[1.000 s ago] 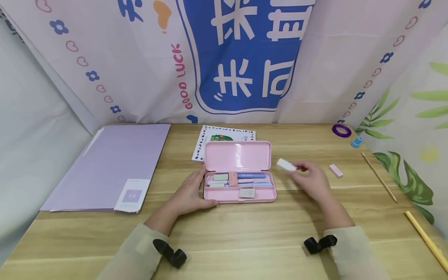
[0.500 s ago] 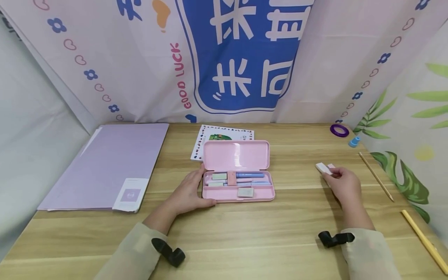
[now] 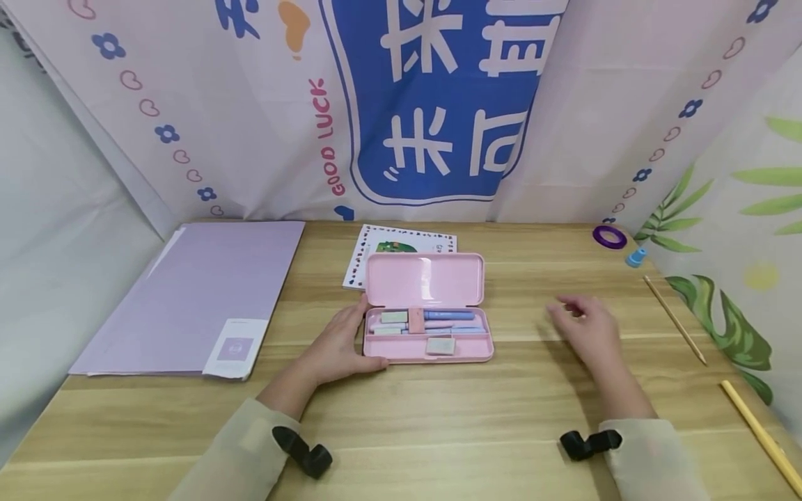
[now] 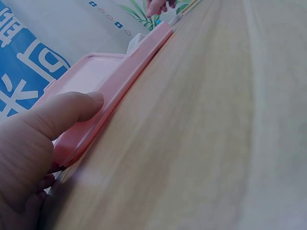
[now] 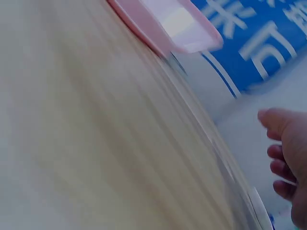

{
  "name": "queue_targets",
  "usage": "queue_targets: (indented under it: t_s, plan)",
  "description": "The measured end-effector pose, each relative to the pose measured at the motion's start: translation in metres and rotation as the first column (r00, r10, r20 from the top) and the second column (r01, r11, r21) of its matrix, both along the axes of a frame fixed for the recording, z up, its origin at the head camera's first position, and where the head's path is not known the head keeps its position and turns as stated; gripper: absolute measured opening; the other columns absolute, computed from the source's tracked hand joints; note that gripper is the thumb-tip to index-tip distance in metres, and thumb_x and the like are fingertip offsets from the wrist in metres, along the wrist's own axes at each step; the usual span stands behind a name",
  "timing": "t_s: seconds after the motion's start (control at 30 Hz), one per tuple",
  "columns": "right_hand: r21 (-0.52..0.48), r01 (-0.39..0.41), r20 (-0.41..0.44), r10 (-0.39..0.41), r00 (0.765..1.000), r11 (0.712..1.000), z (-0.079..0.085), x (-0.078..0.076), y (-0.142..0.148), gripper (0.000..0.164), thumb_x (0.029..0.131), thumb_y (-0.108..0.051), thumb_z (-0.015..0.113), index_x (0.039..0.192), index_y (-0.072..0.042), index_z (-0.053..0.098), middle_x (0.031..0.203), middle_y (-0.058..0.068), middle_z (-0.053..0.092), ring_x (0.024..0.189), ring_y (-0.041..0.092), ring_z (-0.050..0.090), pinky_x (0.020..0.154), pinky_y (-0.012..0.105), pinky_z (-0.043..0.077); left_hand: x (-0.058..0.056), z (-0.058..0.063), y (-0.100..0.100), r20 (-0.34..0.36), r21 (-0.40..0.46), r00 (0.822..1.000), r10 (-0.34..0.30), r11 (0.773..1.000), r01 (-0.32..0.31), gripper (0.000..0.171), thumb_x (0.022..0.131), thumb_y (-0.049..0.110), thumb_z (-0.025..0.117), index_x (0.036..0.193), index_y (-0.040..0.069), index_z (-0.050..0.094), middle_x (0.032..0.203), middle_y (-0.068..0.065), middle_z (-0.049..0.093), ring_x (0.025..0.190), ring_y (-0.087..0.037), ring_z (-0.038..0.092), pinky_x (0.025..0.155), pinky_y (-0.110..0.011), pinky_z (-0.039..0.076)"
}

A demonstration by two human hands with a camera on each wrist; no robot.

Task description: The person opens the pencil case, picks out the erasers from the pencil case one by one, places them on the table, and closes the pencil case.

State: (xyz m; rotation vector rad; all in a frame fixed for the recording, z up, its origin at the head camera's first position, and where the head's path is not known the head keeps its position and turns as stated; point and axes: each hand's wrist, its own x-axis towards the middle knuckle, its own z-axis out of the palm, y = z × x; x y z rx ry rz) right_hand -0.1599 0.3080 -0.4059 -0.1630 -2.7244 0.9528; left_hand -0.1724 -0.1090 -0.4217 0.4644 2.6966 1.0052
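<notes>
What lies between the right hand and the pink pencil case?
Just bare wooden table; the head view shows nothing between the right hand and the pencil case.

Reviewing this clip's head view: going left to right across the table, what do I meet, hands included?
Lavender folder, left hand, open pink pencil case, right hand, wooden pencil, yellow stick.

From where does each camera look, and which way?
Head: on the head, facing forward and down at the pencil case; left hand, right hand and sleeves show.
Left wrist: on that wrist, facing rightward along the case; left hand near, right hand far.
Right wrist: on that wrist, facing forward-left towards the case; right hand shows.
Both wrist views share case and blue panel.
</notes>
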Motion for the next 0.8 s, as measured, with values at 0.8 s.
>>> queue_targets:
  t_s: [0.8]
  plan:
    - [0.132,-0.594,0.020,0.597,0.802,0.794,-0.002,0.011,-0.123,0.036,0.081,-0.026,0.080,0.112,-0.009,0.074,0.100,0.000,0.068,0.102,0.020,0.060,0.093,0.040,0.051,0.001,0.002,0.000,-0.012,0.015,1.000,-0.005,1.000,0.006,0.126,0.069,0.057,0.082,0.159,0.010,0.007,0.162,-0.016,0.022,0.149,-0.036,0.022,0.118,-0.055,0.027]
